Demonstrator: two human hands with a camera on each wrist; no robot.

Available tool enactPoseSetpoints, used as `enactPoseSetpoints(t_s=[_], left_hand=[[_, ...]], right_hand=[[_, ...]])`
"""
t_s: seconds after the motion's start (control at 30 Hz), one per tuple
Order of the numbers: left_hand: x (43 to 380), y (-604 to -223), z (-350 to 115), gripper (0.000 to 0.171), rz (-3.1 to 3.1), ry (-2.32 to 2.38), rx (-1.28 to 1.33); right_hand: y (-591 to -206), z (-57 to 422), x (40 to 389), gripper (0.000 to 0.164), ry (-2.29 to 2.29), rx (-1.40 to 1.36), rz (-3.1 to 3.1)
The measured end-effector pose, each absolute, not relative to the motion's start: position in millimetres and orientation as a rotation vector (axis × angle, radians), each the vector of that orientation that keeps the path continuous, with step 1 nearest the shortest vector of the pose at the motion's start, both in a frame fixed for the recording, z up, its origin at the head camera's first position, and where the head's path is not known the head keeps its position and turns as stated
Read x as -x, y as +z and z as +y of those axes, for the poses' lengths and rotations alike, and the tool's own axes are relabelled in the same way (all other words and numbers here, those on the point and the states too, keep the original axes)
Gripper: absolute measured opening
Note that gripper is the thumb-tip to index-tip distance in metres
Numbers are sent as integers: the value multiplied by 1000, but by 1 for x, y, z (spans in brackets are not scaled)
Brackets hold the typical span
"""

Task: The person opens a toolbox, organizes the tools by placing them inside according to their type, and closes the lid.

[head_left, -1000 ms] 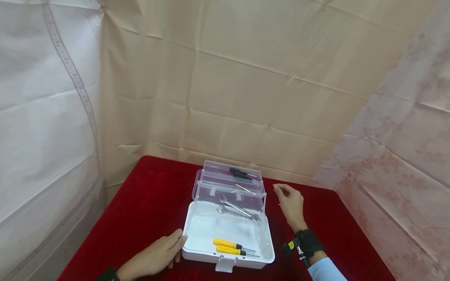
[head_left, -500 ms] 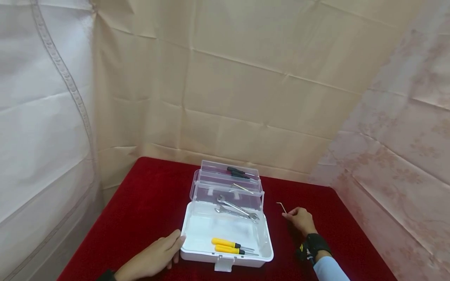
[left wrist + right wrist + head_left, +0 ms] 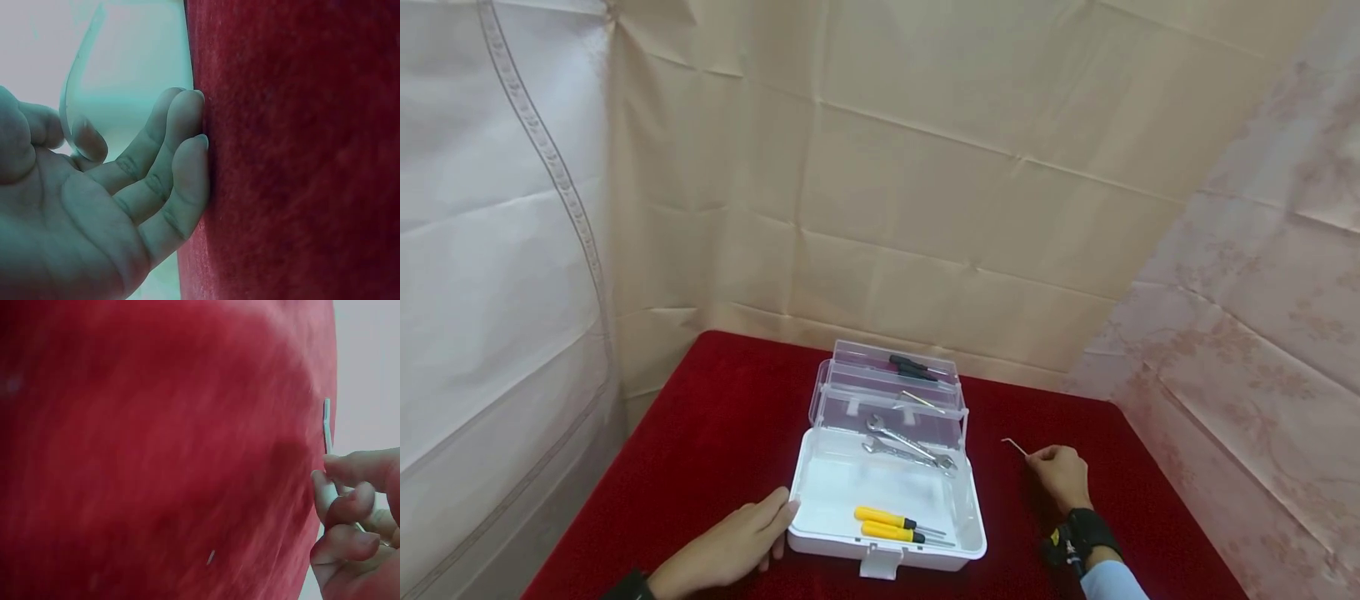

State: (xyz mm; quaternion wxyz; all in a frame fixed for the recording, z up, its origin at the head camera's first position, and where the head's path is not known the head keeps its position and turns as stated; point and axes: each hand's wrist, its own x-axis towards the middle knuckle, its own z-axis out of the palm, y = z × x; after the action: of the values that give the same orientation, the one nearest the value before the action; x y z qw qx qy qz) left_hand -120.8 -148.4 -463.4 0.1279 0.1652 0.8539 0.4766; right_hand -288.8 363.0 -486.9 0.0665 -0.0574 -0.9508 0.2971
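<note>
My left hand (image 3: 737, 537) grips the front left corner of an open white toolbox (image 3: 820, 540); in the left wrist view its lower fingertips (image 3: 190, 162) rest against the red cloth. To the box's right, my right hand (image 3: 1060, 475) pinches a thin L-shaped hex key (image 3: 1017, 447), bent end pointing away. In the right wrist view the hex key (image 3: 327, 425) sticks out past thumb and fingers, low over the cloth. Two yellow-handled screwdrivers (image 3: 880, 518) lie at the front of the box. Two open-end wrenches (image 3: 898, 442) lie toward its back.
The transparent lid (image 3: 850, 379) is folded back, with black-handled screwdrivers (image 3: 912, 367) and another hex key (image 3: 922, 402) in its sections. A small pale sliver (image 3: 211, 557) lies on the red-covered table (image 3: 730, 417). Cloth curtains (image 3: 925, 208) surround the table.
My right hand has moved from beside the lid toward me and to the right, and the hex key now shows in its fingers. My left hand stays on the toolbox corner.
</note>
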Motion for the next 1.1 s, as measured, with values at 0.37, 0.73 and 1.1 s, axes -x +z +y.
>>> enactPoseSetpoints(t_s=[0.37,0.73,1.1], left_hand=[[122,-463,-150,34,2473,1384,-501],[121,-463,-149,37,2415,1450,-489],[120,-463,-148,36,2411,1464,-468]], right_hand=[[-489,381,278,19,795,175,-2838],[-484,378,267,24,823,219,-2730],[-478,371,262,24,897,295,-2678]])
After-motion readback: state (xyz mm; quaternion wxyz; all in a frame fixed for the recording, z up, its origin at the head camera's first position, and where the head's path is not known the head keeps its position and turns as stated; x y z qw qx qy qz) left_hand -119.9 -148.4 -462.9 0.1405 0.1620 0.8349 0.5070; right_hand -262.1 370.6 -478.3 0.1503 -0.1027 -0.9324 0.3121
